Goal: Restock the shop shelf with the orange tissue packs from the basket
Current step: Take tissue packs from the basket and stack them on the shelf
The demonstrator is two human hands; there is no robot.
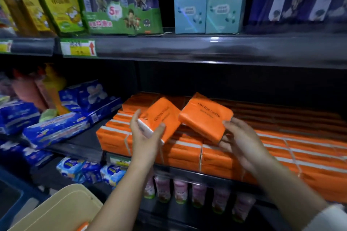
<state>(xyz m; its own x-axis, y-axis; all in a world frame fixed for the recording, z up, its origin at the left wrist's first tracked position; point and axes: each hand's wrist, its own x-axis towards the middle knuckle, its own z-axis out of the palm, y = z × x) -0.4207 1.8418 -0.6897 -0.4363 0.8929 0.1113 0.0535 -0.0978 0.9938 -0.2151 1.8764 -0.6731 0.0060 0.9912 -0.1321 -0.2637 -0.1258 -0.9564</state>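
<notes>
While each hand carries one pack toward the shelf (225,181), the placing step looks to be under way. The left hand (144,137) grips an orange tissue pack (165,118) by its near end, thumb on one side and fingers curled round the other. The right hand (242,137) holds a second pack (204,116) at its near corner, fingers curled beneath it. Both packs hang tilted just above the stacked orange packs (184,154) lying beyond and below the hands. The basket (62,208) sits under the left forearm, an orange edge showing in it. Next, each pack probably needs levelling, then laying flat on the stack, squared with its neighbours.
</notes>
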